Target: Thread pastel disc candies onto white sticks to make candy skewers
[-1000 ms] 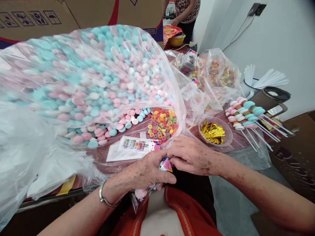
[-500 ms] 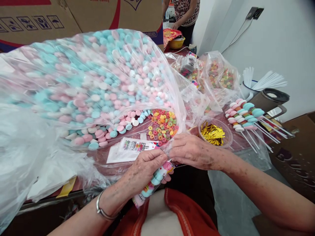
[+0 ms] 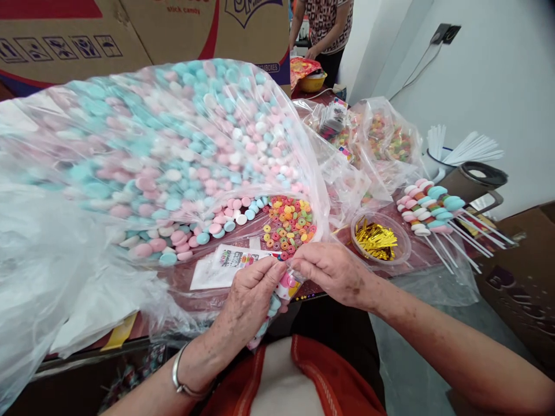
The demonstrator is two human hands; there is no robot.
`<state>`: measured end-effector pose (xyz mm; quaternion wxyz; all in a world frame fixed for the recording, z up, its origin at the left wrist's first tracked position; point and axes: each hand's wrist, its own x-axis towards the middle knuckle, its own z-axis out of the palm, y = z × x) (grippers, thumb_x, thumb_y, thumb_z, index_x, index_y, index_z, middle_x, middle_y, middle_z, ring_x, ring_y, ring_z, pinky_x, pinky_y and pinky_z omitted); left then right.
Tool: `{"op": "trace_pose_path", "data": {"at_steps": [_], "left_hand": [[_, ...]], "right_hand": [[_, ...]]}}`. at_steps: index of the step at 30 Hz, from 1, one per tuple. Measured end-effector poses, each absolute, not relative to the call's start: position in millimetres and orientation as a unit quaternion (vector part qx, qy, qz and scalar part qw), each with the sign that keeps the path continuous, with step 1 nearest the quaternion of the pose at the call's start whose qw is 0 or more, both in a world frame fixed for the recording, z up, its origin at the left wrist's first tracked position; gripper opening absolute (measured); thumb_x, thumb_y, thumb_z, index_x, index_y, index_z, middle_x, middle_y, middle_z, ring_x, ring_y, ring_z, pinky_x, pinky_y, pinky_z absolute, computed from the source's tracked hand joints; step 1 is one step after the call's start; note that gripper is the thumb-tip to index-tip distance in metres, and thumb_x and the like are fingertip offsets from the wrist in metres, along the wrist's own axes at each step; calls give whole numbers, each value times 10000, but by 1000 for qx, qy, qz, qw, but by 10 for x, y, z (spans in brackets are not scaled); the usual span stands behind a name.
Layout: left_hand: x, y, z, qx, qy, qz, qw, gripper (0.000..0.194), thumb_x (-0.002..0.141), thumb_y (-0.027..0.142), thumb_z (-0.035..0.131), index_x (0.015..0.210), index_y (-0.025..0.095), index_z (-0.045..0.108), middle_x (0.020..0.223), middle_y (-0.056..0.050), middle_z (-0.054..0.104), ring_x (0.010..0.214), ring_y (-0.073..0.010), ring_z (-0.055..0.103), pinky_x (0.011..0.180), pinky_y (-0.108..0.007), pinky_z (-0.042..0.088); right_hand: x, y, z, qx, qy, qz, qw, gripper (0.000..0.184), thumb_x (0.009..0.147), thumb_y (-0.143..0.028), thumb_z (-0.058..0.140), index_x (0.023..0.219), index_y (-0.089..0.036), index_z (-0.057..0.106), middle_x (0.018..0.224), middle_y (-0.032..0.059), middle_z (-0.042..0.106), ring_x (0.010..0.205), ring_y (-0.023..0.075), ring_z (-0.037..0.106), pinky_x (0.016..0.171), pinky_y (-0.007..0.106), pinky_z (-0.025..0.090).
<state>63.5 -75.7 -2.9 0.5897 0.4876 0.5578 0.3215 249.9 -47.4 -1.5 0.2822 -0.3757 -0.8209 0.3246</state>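
Table (image 3: pixel 176 283): dark red, mostly covered. A bare strip shows near the front edge, left of centre; contents of the dark space below are hard to make out.
Carton (image 3: pixel 182 34): cut off at the top; lower part hidden behind the candy bag (image 3: pixel 173 144).
Bag contents: pink, blue and white sweets, blurred by clear film; runs out of view at left.
Candy skewers (image 3: pixel 427 205): lying together at right, sticks jutting past the table edge.
Left hand (image 3: pixel 249 292): wrapped around the packet (image 3: pixel 288 285), thumb uppermost, pinching near its top end; far fingers mostly hidden.
Right hand (image 3: pixel 336 274): fingers curled, thumb and index finger pinching the packet's top. Whether a tie sits between them: cannot tell.
Tub (image 3: pixel 406 245): holds gold strips (image 3: pixel 375 240); near the right hand, gap between.
Packet position: between the hands, tilted, at the front table edge; middle covered.
Ring sweets (image 3: pixel 295 219): heaped just beyond the hands.
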Motion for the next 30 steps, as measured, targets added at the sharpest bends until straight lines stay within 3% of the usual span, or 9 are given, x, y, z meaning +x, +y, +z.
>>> {"op": "trace_pose_path", "data": {"at_steps": [2, 4, 6, 9, 14, 21, 23, 26, 30], "left_hand": [[634, -749, 4, 493, 554, 343, 576, 301, 883, 453, 550, 763, 188, 628, 531, 35, 578, 398, -94, 468, 365, -175, 328], [640, -728, 47, 516, 555, 374, 535, 282, 872, 429, 570, 741, 188, 637, 600, 22, 595, 497, -110, 517, 439, -191, 383], [651, -704, 77, 547, 555, 390, 490, 262, 862, 389, 582, 710, 185, 645, 674, 7, 610, 610, -130, 546, 541, -211, 432], [663, -690, 70, 564, 544, 399, 477, 236, 861, 369, 585, 736, 183, 658, 738, -4, 623, 705, -150, 553, 650, -239, 456], [624, -725, 14, 434, 499, 409, 629, 258, 804, 418, 694, 844, 176, 613, 741, 13, 622, 643, -124, 550, 603, -228, 458], [521, -708, 12, 315, 433, 354, 767, 254, 732, 347, 764, 704, 133, 630, 604, -2, 611, 507, -91, 537, 498, -191, 418], [488, -686, -1, 309, 412, 287, 808, 231, 710, 322, 763, 730, 115, 662, 586, -27, 625, 468, -106, 558, 464, -202, 437], [456, -664, -26, 283, 375, 217, 856, 180, 700, 265, 731, 752, 102, 678, 572, -44, 632, 475, -150, 616, 428, -213, 474], [430, -655, -42, 263, 319, 173, 894, 322, 793, 388, 669, 823, 70, 706, 735, -127, 712, 518, -188, 667, 417, -244, 510]], "right_hand": [[2454, -520, -7, -414, -724, 448, 323, 224, 975, -387, 481, 1055, -195, 564, 828, 8, 617, 733, 137, 580, 663, 249, 448], [2395, -579, -16, -427, -632, 542, 354, 402, 900, -460, 595, 1194, -208, 486, 920, 11, 619, 781, 143, 592, 678, 253, 471], [2324, -641, -43, -426, -601, 578, 351, 465, 815, -490, 695, 1135, -207, 513, 929, 6, 608, 795, 145, 572, 697, 256, 472], [2229, -707, -98, -433, -608, 565, 351, 288, 830, -447, 683, 893, -188, 573, 838, -13, 576, 780, 135, 523, 714, 246, 447], [2195, -730, -161, -455, -575, 550, 400, 240, 878, -372, 598, 752, -176, 541, 697, -39, 473, 651, 100, 429, 591, 212, 388], [2258, -715, -278, -336, -494, 682, 423, 244, 840, -352, 677, 1001, -199, 576, 811, -15, 611, 685, 114, 578, 632, 234, 488], [2297, -709, -282, -309, -558, 651, 413, 238, 868, -324, 653, 1065, -206, 592, 859, 5, 646, 743, 132, 616, 682, 260, 514], [2359, -702, -245, -297, -713, 487, 409, 117, 933, -231, 562, 988, -194, 658, 900, 36, 677, 840, 147, 629, 791, 284, 506], [2386, -713, -178, -295, -774, 337, 447, 163, 932, -126, 507, 952, -184, 658, 838, 30, 669, 785, 125, 608, 745, 237, 489]]}}
